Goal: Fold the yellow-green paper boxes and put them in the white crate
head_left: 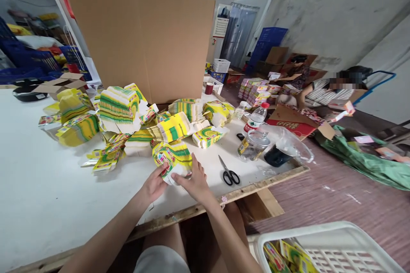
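Between my two hands, near the table's front edge, is a bundle of flat yellow-and-green printed cartons [174,158]. My left hand [156,183] grips its lower left side, with the fingers partly hidden behind it. On the right side, my right hand [194,181] has its thumb on the front face and its fingers along the edge. Just beyond lie more stacks of the same cartons, among them a fanned stack [173,128] and a large pile [118,106]. Black-handled scissors [229,175] rest on the table to the right of my right hand.
A tall cardboard sheet [141,38] stands behind the piles. To the right are a red-capped bottle [256,117], a clear jar [253,145] and a dark cup [278,155]. A white basket [339,230] holding cartons sits at lower right. Two people work beyond the table.
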Motion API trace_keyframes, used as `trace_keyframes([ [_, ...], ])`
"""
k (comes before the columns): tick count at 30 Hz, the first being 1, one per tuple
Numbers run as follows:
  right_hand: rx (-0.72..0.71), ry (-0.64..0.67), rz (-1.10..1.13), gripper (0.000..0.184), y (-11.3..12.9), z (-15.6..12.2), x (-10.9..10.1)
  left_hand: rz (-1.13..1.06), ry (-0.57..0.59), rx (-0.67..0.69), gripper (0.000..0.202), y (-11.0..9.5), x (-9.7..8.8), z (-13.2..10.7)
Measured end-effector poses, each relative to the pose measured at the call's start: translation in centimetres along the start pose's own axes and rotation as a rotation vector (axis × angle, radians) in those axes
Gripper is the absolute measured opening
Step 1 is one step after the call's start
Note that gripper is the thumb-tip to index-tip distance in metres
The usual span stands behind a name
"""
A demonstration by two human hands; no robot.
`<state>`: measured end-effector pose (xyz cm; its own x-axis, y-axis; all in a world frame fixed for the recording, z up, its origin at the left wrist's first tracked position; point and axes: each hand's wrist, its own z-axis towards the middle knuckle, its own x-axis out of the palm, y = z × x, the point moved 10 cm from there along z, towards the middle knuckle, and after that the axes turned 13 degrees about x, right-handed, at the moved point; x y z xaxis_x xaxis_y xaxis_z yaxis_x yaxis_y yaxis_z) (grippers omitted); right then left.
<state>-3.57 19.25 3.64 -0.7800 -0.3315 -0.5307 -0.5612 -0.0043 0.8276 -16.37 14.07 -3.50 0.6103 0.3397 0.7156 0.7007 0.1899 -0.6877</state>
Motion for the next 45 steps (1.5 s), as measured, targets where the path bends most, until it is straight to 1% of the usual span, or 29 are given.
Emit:
trace_keyframes([
  [3, -0.040, 0.022, 0.032, 0.089, 0.2, -0.8, -1.3, -0.017, 0.040, -0.038, 0.016, 1.1, 1.1, -1.6],
  [5, -0.095, -0.006, 0.068, 0.084, 0.1, -1.7, -2.6, -0.033, 0.066, -0.056, 0.020, 2.0, 1.9, -2.4],
  [6, -0.134, -0.043, 0.073, 0.081, 0.1, -2.2, -3.5, -0.039, 0.076, -0.063, 0.021, 2.4, 2.3, -2.6],
  [7, -0.183, -0.100, 0.061, 0.078, 0.2, -2.7, -4.5, -0.040, 0.082, -0.068, 0.022, 2.9, 2.7, -2.8],
  [9, -0.305, -0.255, -0.026, 0.071, 0.5, -3.9, -6.5, -0.030, 0.084, -0.081, 0.018, 4.0, 3.5, -2.6],
  [12, -0.458, -0.457, -0.238, 0.069, 0.9, -5.0, -8.2, 0.023, 0.067, -0.128, 0.019, 6.1, 4.5, -1.5],
  [15, -0.515, -0.539, -0.460, 0.066, 0.5, -5.1, -8.0, 0.104, 0.034, -0.174, 0.025, 7.8, 4.9, 0.2],
  [17, -0.540, -0.546, -0.597, 0.062, -0.1, -5.1, -7.2, 0.147, 0.020, -0.171, 0.030, 8.0, 5.1, 1.3],
  [20, -0.569, -0.521, -0.712, 0.054, -1.2, -5.2, -5.8, 0.213, 0.044, -0.135, 0.032, 7.3, 5.5, 2.0],
  [23, -0.578, -0.508, -0.755, 0.047, -1.8, -5.0, -4.4, 0.317, 0.109, -0.051, 0.031, 5.9, 6.1, 1.8],
  [25, -0.623, -0.500, -0.792, 0.043, -1.8, -4.7, -3.1, 0.412, 0.153, 0.032, 0.031, 4.7, 6.5, 1.7],
  [27, -0.703, -0.470, -0.833, 0.040, -1.6, -4.5, -1.7, 0.531, 0.175, 0.122, 0.031, 3.0, 6.5, 1.9],
  [29, -0.783, -0.428, -0.857, 0.036, -1.3, -4.5, -0.8, 0.679, 0.152, 0.217, 0.030, 0.4, 5.5, 2.4],
  [30, -0.813, -0.404, -0.861, 0.034, -1.1, -4.5, -0.7, 0.762, 0.119, 0.268, 0.029, -1.3, 4.6, 2.6],
  [32, -0.839, -0.339, -0.840, 0.028, -0.9, -4.9, -1.1, 0.929, 0.022, 0.375, 0.031, -5.8, 2.2, 3.0],
  [35, -0.822, -0.191, -0.749, 0.022, -1.0, -5.5, -2.0, 1.172, -0.196, 0.538, 0.032, -14.3, -2.4, 2.8],
  [37, -0.812, -0.114, -0.680, 0.021, -1.3, -6.0, -2.1, 1.320, -0.357, 0.635, 0.036, -19.9, -5.2, 2.4],
  [38, -0.812, -0.100, -0.650, 0.020, -1.3, -6.3, -2.1, 1.391, -0.411, 0.662, 0.038, -22.2, -6.3, 2.3],
  [39, -0.812, -0.098, -0.628, 0.020, -1.4, -6.4, -2.1, 1.460, -0.445, 0.676, 0.039, -23.9, -7.1, 2.5],
  [40, -0.812, -0.104, -0.615, 0.019, -1.4, -6.5, -1.9, 1.526, -0.462, 0.675, 0.039, -25.2, -7.8, 2.7],
  [42, -0.812, -0.131, -0.606, 0.022, -1.3, -6.6, -1.7, 1.642, -0.444, 0.644, 0.038, -26.3, -8.9, 3.6],
  [45, -0.813, -0.162, -0.591, 0.028, -1.0, -6.8, -1.7, 1.777, -0.402, 0.578, 0.036, -25.9, -10.0, 4.3],
])
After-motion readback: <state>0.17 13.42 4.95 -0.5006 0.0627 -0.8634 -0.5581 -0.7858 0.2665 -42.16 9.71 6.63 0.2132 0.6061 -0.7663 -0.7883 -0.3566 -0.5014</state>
